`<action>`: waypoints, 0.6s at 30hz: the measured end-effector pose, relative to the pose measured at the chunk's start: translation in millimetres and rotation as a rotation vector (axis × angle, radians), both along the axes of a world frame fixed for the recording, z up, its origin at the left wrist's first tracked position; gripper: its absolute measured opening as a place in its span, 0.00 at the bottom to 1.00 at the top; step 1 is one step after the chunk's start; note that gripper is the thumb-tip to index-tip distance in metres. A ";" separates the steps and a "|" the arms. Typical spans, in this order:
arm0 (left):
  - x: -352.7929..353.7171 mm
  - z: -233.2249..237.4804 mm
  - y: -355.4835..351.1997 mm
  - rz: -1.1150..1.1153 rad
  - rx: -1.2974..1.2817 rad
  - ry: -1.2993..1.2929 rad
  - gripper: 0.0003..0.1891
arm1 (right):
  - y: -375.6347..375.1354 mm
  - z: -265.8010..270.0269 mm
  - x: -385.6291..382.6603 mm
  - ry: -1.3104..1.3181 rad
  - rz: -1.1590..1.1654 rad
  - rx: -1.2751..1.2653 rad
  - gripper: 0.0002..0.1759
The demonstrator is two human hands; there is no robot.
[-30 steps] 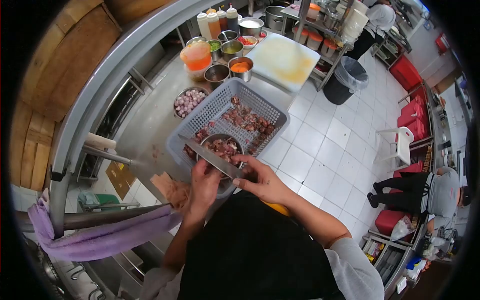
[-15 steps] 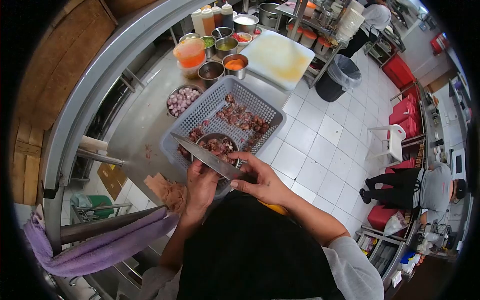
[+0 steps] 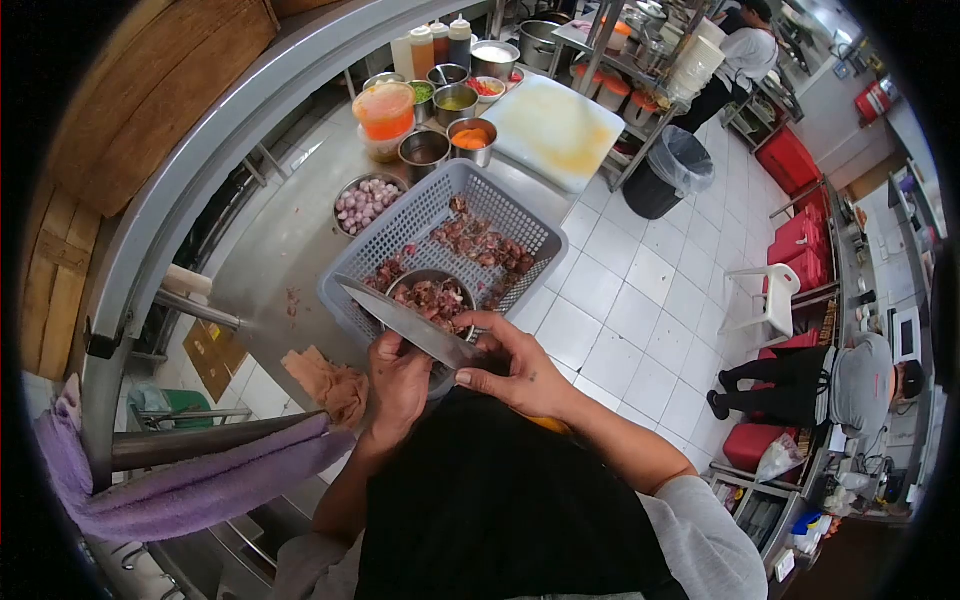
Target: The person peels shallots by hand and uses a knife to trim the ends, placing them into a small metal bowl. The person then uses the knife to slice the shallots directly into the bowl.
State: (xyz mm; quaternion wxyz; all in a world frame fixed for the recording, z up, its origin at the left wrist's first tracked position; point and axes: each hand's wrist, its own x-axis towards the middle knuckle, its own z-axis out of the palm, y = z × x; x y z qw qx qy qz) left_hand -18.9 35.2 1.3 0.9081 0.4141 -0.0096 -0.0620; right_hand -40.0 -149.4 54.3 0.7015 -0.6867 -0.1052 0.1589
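A large knife (image 3: 405, 322) lies across in front of me, its broad blade pointing up and left over a grey plastic basket (image 3: 348, 252). My right hand (image 3: 515, 370) grips it at the handle end. Under the blade's near edge, my left hand (image 3: 398, 385) has its fingers bent together; whatever they hold is hidden by the blade. Inside the basket sits a metal bowl (image 3: 440, 297) of reddish-brown pieces that look like unpeeled shallots and skins. More dark red clumps (image 3: 480, 240) lie on the basket floor. Beside the basket stands a bowl of peeled shallots (image 3: 368, 204).
Metal pots, an orange-lidded tub (image 3: 384, 112) and squeeze bottles (image 3: 440, 45) stand at the back of the steel table (image 3: 265, 255). A white cutting board (image 3: 552, 130) is right of them. Crumpled brown paper (image 3: 328, 385) lies near my left wrist. Two people stand farther off.
The view has shifted slightly. Both hands and the knife keep nearly the same place over the basket, and the left fingers have shifted a little at the blade.
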 end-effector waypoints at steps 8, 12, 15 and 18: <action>-7.0 -5.4 -1.6 0.025 0.110 -0.017 0.10 | 9.8 -9.1 -3.4 0.011 -0.115 0.108 0.28; -11.8 -14.7 -2.4 -0.053 0.206 -0.053 0.11 | 13.3 -11.7 2.4 -0.038 -0.148 0.226 0.23; -11.3 -4.6 -6.2 -0.059 0.076 -0.039 0.11 | 7.7 -10.0 7.7 -0.028 -0.071 0.219 0.19; -7.9 1.4 -3.1 -0.064 -0.038 0.006 0.14 | 6.2 -9.6 16.9 0.280 0.023 0.371 0.18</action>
